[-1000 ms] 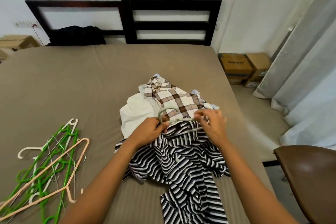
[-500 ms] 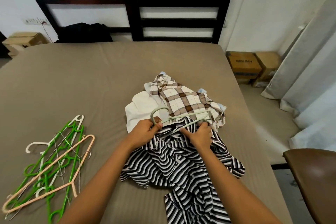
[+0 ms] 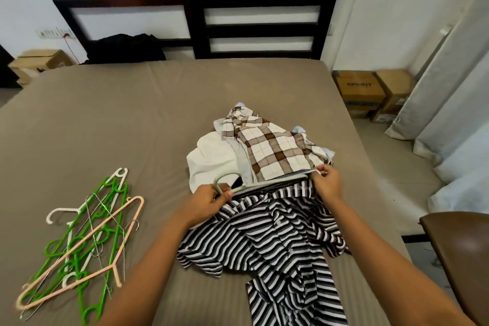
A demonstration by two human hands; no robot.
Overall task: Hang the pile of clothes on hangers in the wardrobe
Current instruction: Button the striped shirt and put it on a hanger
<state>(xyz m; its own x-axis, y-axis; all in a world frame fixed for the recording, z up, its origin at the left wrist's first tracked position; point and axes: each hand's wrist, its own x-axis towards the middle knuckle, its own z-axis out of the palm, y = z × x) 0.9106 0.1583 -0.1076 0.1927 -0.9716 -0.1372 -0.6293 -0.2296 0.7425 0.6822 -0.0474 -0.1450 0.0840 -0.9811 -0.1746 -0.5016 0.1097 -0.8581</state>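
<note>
I am watching the left grip (image 3: pixel 209 201) clamping the pale green hanger (image 3: pixel 264 183) just below its hook, while the right grip (image 3: pixel 328 185) is pinching the striped shirt (image 3: pixel 277 241) at the hanger's far end. The shirt is lying on the bed (image 3: pixel 132 114), touching the clothes pile (image 3: pixel 275 151); the spare hangers (image 3: pixel 79 241) are lying well apart on my left.

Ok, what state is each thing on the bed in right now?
Hanger, hook out, bar partly inside striped shirt.
Striped shirt, crumpled, not hung.
Plaid shirt, piled, unhung.
White garment, under plaid shirt.
Spare hangers, tangled heap.
Left grip, holds hanger.
Right grip, pinches striped shirt.
</note>
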